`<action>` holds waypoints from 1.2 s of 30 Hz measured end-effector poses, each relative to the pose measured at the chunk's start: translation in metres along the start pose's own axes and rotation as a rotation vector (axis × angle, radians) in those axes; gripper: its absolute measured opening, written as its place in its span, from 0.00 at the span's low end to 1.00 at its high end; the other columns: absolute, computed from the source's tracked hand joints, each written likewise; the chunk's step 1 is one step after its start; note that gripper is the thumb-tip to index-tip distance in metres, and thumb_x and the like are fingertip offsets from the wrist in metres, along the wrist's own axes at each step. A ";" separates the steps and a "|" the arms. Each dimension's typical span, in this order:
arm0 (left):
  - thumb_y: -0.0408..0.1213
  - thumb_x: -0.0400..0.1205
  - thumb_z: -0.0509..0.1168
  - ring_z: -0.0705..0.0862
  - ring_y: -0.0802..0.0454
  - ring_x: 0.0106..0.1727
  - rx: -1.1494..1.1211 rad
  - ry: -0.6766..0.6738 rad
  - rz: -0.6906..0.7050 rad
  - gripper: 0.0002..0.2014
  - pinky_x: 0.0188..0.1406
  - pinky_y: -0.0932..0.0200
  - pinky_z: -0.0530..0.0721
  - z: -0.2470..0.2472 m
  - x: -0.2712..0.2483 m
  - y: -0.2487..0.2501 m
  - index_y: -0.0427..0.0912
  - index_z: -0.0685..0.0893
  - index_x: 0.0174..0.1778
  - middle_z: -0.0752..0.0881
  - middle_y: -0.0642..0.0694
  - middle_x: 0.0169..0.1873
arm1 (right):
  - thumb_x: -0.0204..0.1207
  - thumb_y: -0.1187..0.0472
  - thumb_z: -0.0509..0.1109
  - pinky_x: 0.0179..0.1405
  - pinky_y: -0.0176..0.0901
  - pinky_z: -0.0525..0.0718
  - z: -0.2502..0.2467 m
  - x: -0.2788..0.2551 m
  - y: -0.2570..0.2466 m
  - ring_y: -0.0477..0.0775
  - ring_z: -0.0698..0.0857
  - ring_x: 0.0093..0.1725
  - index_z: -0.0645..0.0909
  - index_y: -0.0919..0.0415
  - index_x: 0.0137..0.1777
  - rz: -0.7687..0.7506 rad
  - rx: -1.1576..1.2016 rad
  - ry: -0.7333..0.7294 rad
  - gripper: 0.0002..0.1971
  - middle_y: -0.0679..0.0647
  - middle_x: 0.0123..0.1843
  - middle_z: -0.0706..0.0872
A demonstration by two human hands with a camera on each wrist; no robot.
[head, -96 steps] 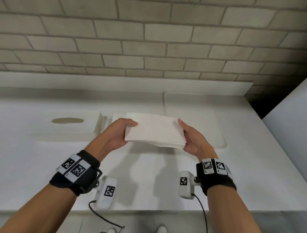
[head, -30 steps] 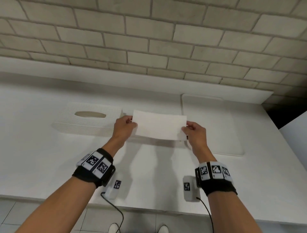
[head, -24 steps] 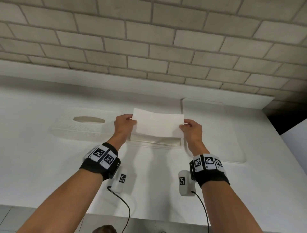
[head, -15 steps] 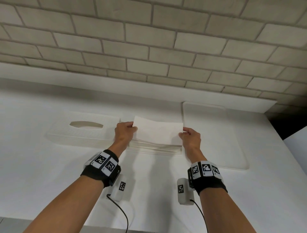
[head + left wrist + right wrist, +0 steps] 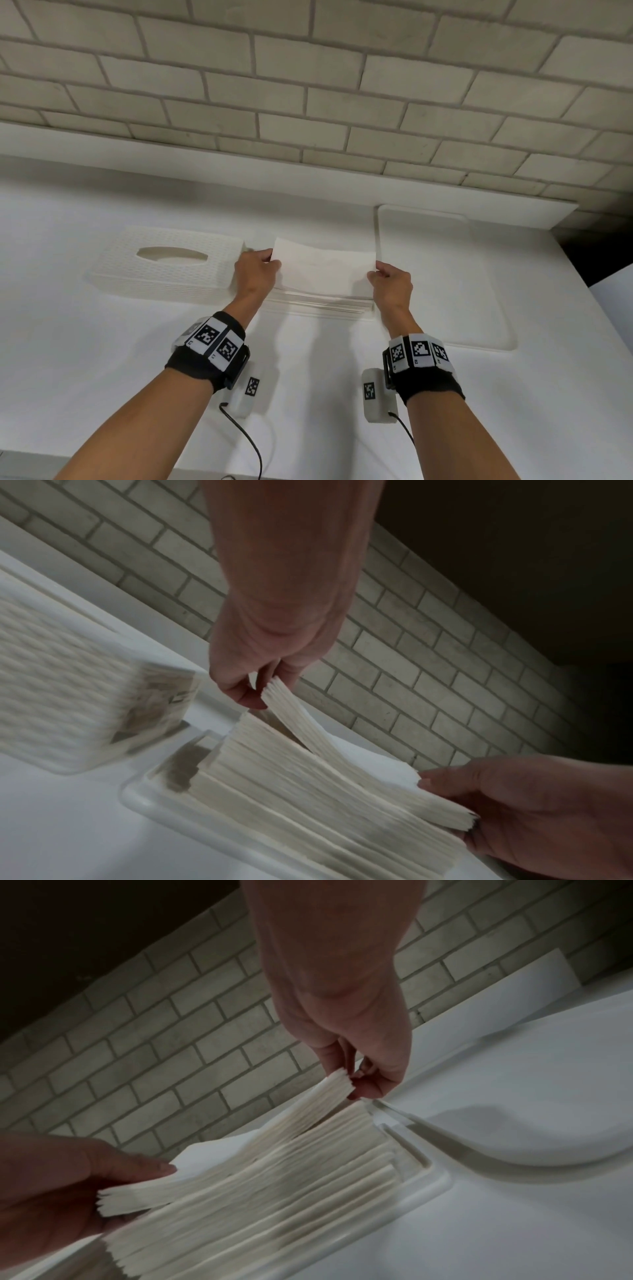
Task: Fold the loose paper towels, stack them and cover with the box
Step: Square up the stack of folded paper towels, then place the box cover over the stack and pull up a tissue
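Note:
A thin bundle of folded white paper towels [image 5: 322,270] hangs between my hands. My left hand [image 5: 270,261] pinches its left end, and my right hand [image 5: 378,271] pinches its right end. The bundle's middle sags onto a taller stack of folded towels [image 5: 318,305] in a shallow white tray [image 5: 137,799]. In the left wrist view my left hand [image 5: 263,691] holds its end [image 5: 291,715] raised off the stack. In the right wrist view my right hand [image 5: 349,1080] does the same. The white woven box [image 5: 171,267] with an oval slot stands just left of the stack.
A flat white mat [image 5: 442,281] lies on the counter right of the tray, close to my right hand. A low white ledge and a brick wall [image 5: 308,102] close off the back. The counter's front edge runs below my forearms.
My hands have carried the bundle away from me and lowered it onto the stack in the tray. Both hands keep their grip on its ends.

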State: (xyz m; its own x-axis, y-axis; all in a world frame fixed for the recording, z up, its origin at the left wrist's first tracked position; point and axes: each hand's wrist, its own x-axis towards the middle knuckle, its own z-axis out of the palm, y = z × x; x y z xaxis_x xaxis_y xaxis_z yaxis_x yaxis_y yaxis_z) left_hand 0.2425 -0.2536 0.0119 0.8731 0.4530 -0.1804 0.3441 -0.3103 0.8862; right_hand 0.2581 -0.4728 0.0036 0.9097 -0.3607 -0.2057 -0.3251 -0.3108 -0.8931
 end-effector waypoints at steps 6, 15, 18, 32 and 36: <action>0.28 0.78 0.68 0.85 0.44 0.59 -0.062 0.046 -0.048 0.15 0.53 0.62 0.78 -0.002 0.003 -0.001 0.37 0.88 0.61 0.88 0.43 0.58 | 0.80 0.71 0.66 0.57 0.34 0.77 -0.003 -0.004 -0.006 0.53 0.83 0.51 0.81 0.69 0.68 -0.022 0.004 0.019 0.17 0.63 0.60 0.88; 0.29 0.81 0.65 0.78 0.53 0.29 0.162 0.037 -0.054 0.07 0.18 0.73 0.69 0.012 -0.003 -0.011 0.36 0.88 0.42 0.84 0.47 0.29 | 0.80 0.70 0.66 0.52 0.43 0.82 0.009 -0.004 0.003 0.65 0.87 0.55 0.83 0.71 0.65 0.047 -0.088 -0.014 0.14 0.67 0.62 0.87; 0.31 0.83 0.63 0.85 0.46 0.41 0.193 0.003 -0.076 0.11 0.21 0.72 0.71 0.011 -0.005 -0.009 0.30 0.88 0.54 0.91 0.37 0.48 | 0.81 0.69 0.65 0.52 0.44 0.82 0.009 -0.005 0.003 0.61 0.86 0.52 0.83 0.70 0.65 0.058 -0.108 -0.036 0.14 0.66 0.63 0.87; 0.31 0.83 0.65 0.81 0.45 0.69 -0.177 0.278 0.005 0.17 0.62 0.64 0.74 -0.124 0.033 -0.017 0.34 0.82 0.68 0.83 0.39 0.68 | 0.80 0.62 0.65 0.58 0.55 0.85 0.094 -0.075 -0.096 0.61 0.87 0.53 0.89 0.61 0.51 -0.283 0.065 -0.137 0.10 0.61 0.51 0.90; 0.35 0.82 0.66 0.78 0.42 0.72 -0.119 0.430 -0.099 0.20 0.66 0.59 0.73 -0.177 0.059 -0.062 0.39 0.81 0.71 0.78 0.38 0.72 | 0.84 0.60 0.61 0.69 0.56 0.78 0.156 -0.102 -0.091 0.65 0.81 0.67 0.80 0.72 0.65 -0.159 -0.104 -0.390 0.18 0.66 0.67 0.83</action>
State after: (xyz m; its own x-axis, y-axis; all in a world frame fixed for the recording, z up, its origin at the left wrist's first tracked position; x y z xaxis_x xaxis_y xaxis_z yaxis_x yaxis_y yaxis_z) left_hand 0.2117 -0.0596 0.0218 0.6067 0.7892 -0.0954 0.3545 -0.1612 0.9211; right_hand 0.2349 -0.2702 0.0437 0.9737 0.0520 -0.2220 -0.1788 -0.4301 -0.8849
